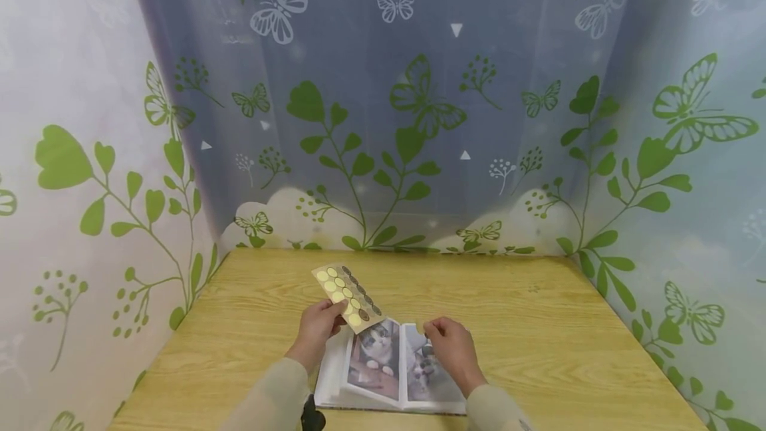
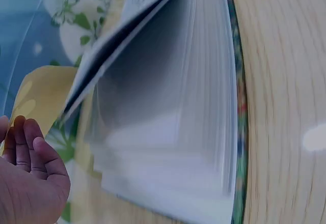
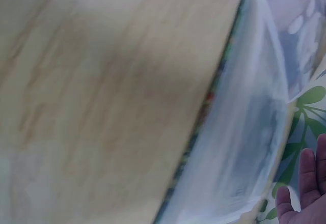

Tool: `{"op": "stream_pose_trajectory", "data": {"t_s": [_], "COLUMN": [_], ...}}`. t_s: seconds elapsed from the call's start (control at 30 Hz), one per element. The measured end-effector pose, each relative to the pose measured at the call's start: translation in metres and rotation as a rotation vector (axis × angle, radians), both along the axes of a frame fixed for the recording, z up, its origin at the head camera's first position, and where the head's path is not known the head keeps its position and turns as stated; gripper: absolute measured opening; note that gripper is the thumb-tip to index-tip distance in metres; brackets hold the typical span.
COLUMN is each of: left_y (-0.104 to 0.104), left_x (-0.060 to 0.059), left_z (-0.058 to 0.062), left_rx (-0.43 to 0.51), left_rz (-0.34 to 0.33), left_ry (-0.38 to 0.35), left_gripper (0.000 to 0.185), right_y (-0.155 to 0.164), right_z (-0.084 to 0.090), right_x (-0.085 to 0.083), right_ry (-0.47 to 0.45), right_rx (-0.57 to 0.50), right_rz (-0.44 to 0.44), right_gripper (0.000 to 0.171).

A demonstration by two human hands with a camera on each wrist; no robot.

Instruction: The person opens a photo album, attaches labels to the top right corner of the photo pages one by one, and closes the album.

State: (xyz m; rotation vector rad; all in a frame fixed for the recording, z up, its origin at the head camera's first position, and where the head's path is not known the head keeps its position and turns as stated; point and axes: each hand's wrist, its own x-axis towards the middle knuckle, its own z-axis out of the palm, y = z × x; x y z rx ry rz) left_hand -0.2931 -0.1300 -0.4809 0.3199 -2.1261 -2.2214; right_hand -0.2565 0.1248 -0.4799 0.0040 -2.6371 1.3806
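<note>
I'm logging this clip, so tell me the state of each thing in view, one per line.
Photo album: lying open on the table, cat photos showing.
Sticker sheet: lifted above the album, tilted, pinched at its lower edge; some round stickers look gone.
Left hand: pinching the sticker sheet.
Right hand: over the album's right page, fingers curled; whether it holds anything is unclear.
Table: bearing the album.

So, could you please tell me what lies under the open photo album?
The photo album lies flat on the wooden table. Only bare tabletop shows around its edges; whatever might sit beneath it is covered by the pages.
</note>
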Motion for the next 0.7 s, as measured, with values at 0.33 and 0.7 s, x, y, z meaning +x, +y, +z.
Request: {"op": "stream_pose_trajectory", "data": {"t_s": [0.33,0.7], "left_y": [-0.049,-0.098], "left_x": [-0.002,0.003], "left_z": [-0.012,-0.028], "left_rx": [0.011,-0.04], "left_rz": [0.094,0.187], "left_ry": [-0.043,-0.089], "left_gripper": [0.025,0.027], "right_y": [0.005,0.009], "right_z": [-0.011,-0.016], "right_x": [0.003,0.002], "right_ry": [0.0,-0.017], "right_rx": [0.034,0.034], "right_rz": [-0.013,-0.025], "right_gripper": [0.018,0.017]}}
